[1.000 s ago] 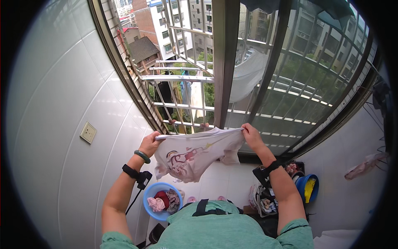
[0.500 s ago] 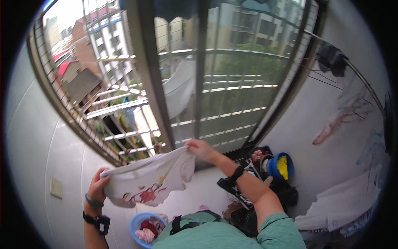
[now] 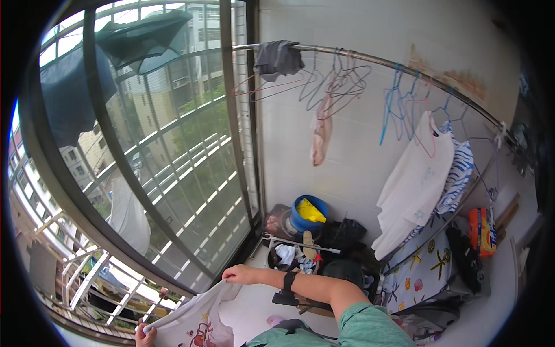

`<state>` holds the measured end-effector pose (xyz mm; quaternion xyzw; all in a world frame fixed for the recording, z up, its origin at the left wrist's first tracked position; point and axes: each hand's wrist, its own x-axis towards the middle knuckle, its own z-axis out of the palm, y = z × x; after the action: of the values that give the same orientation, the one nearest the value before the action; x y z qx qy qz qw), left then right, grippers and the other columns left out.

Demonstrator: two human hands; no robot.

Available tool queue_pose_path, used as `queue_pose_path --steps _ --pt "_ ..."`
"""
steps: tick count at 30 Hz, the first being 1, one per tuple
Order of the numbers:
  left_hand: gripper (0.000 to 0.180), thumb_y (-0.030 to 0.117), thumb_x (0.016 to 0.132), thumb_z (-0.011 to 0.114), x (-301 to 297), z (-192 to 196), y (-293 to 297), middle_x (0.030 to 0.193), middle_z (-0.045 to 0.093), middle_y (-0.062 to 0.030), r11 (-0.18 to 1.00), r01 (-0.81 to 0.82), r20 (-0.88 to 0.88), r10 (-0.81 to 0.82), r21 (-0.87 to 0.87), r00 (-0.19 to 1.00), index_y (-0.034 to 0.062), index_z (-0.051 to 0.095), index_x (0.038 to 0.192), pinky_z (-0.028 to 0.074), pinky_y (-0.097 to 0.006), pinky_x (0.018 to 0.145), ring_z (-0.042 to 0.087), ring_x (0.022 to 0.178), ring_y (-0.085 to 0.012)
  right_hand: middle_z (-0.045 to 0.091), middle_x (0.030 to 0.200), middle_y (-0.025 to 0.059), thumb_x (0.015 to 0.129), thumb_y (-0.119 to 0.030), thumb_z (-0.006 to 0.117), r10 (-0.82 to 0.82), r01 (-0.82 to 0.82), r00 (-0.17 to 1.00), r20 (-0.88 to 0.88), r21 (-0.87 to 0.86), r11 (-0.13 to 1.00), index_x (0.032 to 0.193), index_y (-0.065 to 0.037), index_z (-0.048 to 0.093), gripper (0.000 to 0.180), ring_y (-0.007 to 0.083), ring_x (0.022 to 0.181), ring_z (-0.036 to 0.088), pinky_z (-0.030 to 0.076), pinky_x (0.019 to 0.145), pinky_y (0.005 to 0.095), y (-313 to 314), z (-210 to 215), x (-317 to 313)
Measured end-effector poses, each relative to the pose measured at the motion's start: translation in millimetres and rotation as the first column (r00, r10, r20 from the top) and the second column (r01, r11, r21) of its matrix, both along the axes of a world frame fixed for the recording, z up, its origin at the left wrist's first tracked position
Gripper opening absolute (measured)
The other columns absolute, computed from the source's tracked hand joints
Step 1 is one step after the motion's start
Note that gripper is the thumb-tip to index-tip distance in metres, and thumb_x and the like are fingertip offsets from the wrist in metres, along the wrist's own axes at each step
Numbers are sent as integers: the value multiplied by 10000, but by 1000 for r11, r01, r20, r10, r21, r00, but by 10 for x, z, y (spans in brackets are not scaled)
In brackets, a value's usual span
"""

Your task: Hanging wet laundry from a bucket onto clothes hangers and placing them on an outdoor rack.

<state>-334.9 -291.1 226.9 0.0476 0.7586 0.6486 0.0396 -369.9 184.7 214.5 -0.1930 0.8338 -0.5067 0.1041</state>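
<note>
Now view swung toward rail [image 3: 376,58]; left hand [image 3: 145,335], right hand [image 3: 240,274] grip garment [image 3: 199,317].

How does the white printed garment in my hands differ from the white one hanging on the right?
The held garment is stretched between the left hand and the right hand, while the hanging garment droops below the metal rail. The held garment carries a bold reddish print; the hanging garment shows only faint, pale bluish marks. Both are whitish cloth.
</note>
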Motion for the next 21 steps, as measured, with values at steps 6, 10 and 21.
queue_pose_path --steps 6,10,21 --pt "158 103 758 673 -163 582 910 709 568 8 967 252 130 -254 33 958 35 567 854 411 -215 625 508 666 -60 621 889 54 840 -189 547 -376 369 926 -36 -133 920 972 -27 568 210 124 853 577 442 769 251 1006 652 499" --pt "194 122 748 701 -176 581 1005 731 570 10 935 315 176 -342 163 923 30 577 866 401 -217 630 500 662 -62 623 821 58 842 -158 552 -631 615 725 -278 -153 774 949 -7 572 187 110 766 566 454 707 252 1628 1650 846" --pt "220 202 777 665 -413 261 1209 916 619 -101 912 390 73 -401 124 913 17 586 866 327 -310 890 531 914 -140 591 910 119 802 -116 574 -616 848 -220 -757 -461 264 912 -20 576 145 234 835 568 455 720 297 3222 3364 1860"
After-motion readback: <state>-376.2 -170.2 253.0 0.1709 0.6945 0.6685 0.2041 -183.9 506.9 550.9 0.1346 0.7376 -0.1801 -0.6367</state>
